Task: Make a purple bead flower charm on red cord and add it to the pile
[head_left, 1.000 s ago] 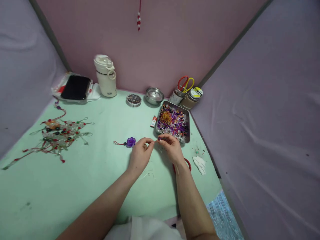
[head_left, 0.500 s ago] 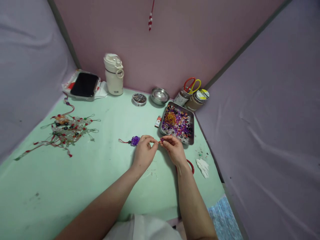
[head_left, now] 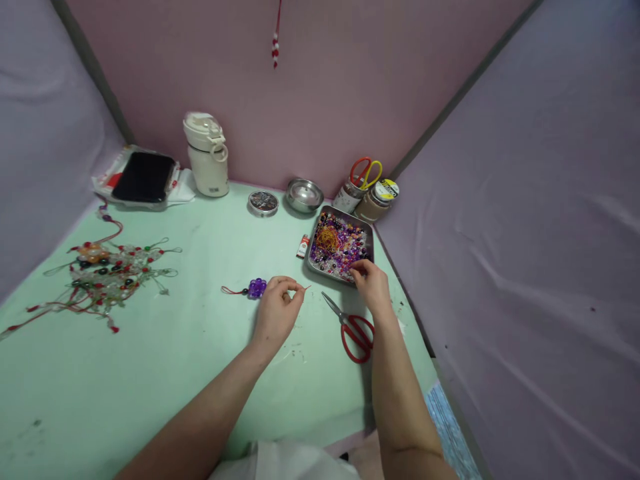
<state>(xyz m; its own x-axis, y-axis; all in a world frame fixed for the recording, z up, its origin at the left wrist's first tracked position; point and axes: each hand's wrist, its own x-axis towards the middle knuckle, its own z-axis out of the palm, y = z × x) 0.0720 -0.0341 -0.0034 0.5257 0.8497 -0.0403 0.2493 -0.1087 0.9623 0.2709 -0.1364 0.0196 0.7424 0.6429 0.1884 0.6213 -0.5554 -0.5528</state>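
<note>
Since the earlier frames the right hand (head_left: 373,287) has parted from the left fingertips and moved over to the metal tray (head_left: 327,275), so the red-handled scissors (head_left: 343,317), mostly covered by the right hand and forearm before, now show. The left hand (head_left: 277,310) has its thumb and forefinger pinched together on a thin orange-red thread (head_left: 308,287), whose tip sticks out just past the fingertips towards the tray. The right fingers are bent close together at the tray's near edge, tips down at the loose beads (head_left: 350,243); whether they have hold of one, I cannot tell. The purple beaded flower charm (head_left: 257,288) lies on the green tabletop (head_left: 225,387) just left of the left hand's fingers, with its black bead (head_left: 245,291) and red cord loop (head_left: 231,291) pointing away from them. The scissors lie below the gap between the two hands' fingers, blades towards the left fingertips. Beyond the right fingers, inside the tray, sits a tangle of yellow-orange cord (head_left: 328,239). Farther beyond the left fingers stand a steel bowl (head_left: 303,207) and a round tin (head_left: 263,203). Well left of them lies a heap of beaded charms (head_left: 113,273)
</note>
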